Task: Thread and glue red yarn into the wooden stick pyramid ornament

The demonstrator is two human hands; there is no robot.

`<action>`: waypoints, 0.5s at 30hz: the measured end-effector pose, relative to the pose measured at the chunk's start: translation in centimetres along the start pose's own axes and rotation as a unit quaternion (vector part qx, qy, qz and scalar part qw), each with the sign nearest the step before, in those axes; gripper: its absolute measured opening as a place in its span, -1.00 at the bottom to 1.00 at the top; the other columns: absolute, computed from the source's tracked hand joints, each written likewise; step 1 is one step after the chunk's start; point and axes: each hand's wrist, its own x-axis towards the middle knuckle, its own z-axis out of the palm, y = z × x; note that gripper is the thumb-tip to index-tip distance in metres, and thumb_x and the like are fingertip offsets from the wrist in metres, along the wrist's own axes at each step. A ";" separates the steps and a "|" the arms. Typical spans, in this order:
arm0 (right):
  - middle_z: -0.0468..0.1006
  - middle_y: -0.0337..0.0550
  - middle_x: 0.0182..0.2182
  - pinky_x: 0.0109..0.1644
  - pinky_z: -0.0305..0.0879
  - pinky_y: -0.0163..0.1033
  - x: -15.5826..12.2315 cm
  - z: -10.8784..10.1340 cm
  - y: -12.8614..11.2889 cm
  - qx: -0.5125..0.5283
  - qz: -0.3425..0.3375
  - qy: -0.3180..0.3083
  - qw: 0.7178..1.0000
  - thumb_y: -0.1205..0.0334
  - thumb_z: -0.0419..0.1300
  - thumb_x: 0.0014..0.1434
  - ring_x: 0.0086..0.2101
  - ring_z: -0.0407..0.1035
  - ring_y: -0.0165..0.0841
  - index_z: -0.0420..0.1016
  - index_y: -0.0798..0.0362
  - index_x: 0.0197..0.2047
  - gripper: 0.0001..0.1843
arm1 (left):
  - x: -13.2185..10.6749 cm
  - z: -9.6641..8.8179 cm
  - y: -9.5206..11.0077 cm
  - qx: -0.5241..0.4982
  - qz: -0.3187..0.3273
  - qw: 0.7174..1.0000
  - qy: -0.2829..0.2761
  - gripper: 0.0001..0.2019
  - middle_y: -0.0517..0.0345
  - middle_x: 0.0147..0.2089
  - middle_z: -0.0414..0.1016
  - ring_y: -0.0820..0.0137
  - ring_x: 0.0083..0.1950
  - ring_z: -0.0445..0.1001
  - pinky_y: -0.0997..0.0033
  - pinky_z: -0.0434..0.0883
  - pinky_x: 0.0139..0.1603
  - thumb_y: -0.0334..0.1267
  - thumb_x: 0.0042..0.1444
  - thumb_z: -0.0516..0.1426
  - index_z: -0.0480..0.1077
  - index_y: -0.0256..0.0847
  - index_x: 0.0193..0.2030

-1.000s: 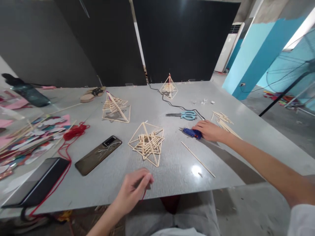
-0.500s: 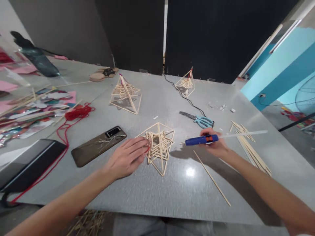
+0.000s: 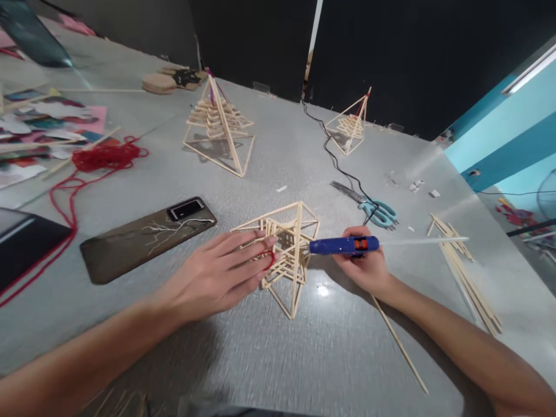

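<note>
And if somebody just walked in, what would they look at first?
Probably the bright blue glue gun in the right hand, pointing at the wooden stick frame near the middle, where the left hand rests. Next, maybe the tangle of red yarn on the table's left side, then the purple-tipped stick pyramid at back left and the red-tipped one at back right.

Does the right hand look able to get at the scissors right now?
Probably not as it stands: the right hand is wrapped around the glue gun. The scissors lie just beyond it, so distance seems no trouble, though a black cord runs right by them.
</note>
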 end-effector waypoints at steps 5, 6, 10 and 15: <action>0.57 -0.25 -0.27 -0.39 0.43 -0.27 -0.2 -0.2 0.2 -0.015 -0.050 -0.005 0.999 0.27 0.39 0.20 -0.41 0.47 -0.36 0.43 -0.13 -0.01 -0.67 | 0.1 -0.1 0.1 -0.008 -0.015 1.000 0.001 -0.71 0.02 0.26 0.66 0.21 0.31 0.57 0.14 0.53 0.36 -0.39 0.42 0.17 0.54 -0.17 0.21; 0.57 -0.24 -0.26 -0.37 0.45 -0.26 -0.2 -0.2 0.3 -0.021 -0.056 -0.004 0.998 0.28 0.39 0.21 -0.40 0.48 -0.35 0.43 -0.14 0.00 -0.66 | 0.2 -0.1 0.2 -0.008 -0.017 1.000 0.001 -0.71 0.03 0.25 0.66 0.22 0.31 0.57 0.15 0.54 0.36 -0.39 0.42 0.17 0.54 -0.17 0.21; 0.55 -0.23 -0.25 -0.34 0.45 -0.22 -0.4 -0.2 0.5 -0.039 -0.073 0.000 0.997 0.28 0.39 0.24 -0.39 0.49 -0.34 0.41 -0.15 0.01 -0.66 | 0.5 -0.1 0.3 0.004 -0.017 1.000 0.003 -0.74 0.05 0.22 0.68 0.23 0.26 0.60 0.15 0.57 0.34 -0.37 0.45 0.15 0.54 -0.17 0.20; 0.57 -0.22 -0.25 -0.35 0.45 -0.20 -0.5 -0.3 0.4 -0.050 -0.071 -0.009 0.996 0.26 0.39 0.25 -0.39 0.50 -0.32 0.41 -0.15 0.02 -0.66 | 0.9 -0.2 0.4 0.002 -0.025 1.000 0.006 -0.73 0.08 0.15 0.71 0.24 0.21 0.63 0.15 0.59 0.31 -0.36 0.46 0.13 0.53 -0.14 0.20</action>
